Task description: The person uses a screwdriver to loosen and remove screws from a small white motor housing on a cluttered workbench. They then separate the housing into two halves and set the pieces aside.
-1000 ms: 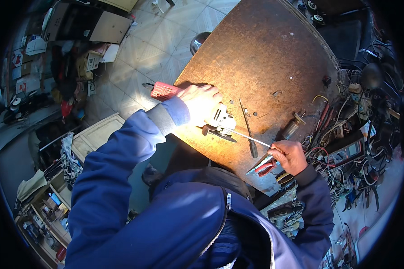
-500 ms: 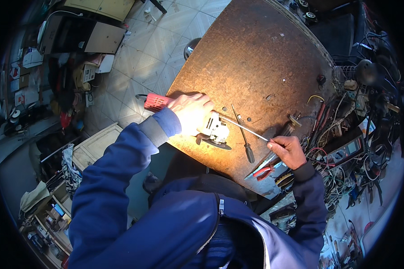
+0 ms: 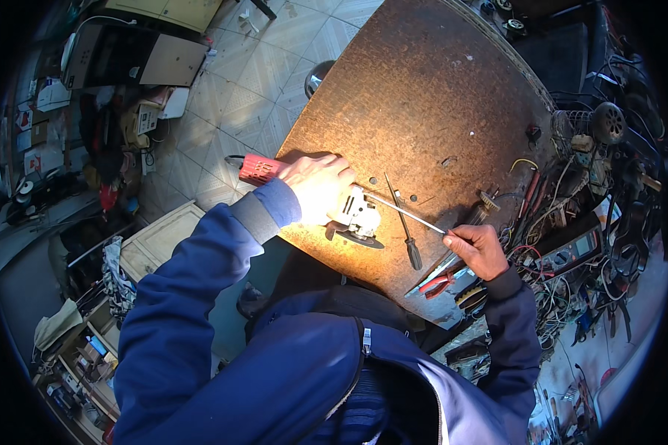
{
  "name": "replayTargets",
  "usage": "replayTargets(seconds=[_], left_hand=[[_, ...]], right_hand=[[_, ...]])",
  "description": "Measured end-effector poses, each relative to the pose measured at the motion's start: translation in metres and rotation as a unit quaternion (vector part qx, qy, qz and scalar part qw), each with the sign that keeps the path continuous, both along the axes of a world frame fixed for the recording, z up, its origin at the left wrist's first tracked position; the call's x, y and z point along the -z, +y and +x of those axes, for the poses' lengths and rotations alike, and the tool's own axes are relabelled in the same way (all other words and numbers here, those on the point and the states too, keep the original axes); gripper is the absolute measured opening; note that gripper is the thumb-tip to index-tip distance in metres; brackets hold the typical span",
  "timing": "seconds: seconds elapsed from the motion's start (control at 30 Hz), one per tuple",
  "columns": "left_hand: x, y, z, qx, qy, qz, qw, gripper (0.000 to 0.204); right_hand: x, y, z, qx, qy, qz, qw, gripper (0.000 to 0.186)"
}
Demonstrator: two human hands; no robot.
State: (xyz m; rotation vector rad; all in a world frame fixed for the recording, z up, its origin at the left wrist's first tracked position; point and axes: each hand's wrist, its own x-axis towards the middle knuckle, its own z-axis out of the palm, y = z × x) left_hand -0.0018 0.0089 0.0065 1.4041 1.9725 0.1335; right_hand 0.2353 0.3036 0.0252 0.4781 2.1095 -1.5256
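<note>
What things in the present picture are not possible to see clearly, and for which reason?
Head view, all items:
Middle of the angle grinder: covered by the left hand.
Held end of the metal rod: hidden inside the right hand.
Whether the rod's tip touches the grinder: too small.
Reading on the meter: too small.

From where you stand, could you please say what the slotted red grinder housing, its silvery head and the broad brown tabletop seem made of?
Slotted red grinder housing: likely matte plastic, from its moulded vents. Silvery head: probably metal, given bright highlights on dull grey. Broad brown tabletop: perhaps worn wood board, matte and mottled.
</note>
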Motion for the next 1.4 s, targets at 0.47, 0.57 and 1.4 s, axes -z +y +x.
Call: replayTargets(seconds=[0.47, 0.57, 1.4], left_hand=[[0.004, -0.002, 0.000, 0.002, 0.010, 0.013, 1.000, 0.059], [0.008, -0.004, 0.001, 0.001, 0.007, 0.013, 1.000, 0.064], [0.004, -0.001, -0.001, -0.016, -0.043, 0.028, 0.999, 0.047]], right_hand=[[0.007, 0.009, -0.014, -0.006, -0.120, -0.108, 0.987, 0.031], [0.017, 0.007, -0.013, -0.051, -0.039, -0.039, 0.997, 0.033], [0.028, 0.008, -0.023, -0.122, -0.013, -0.042, 0.992, 0.045]])
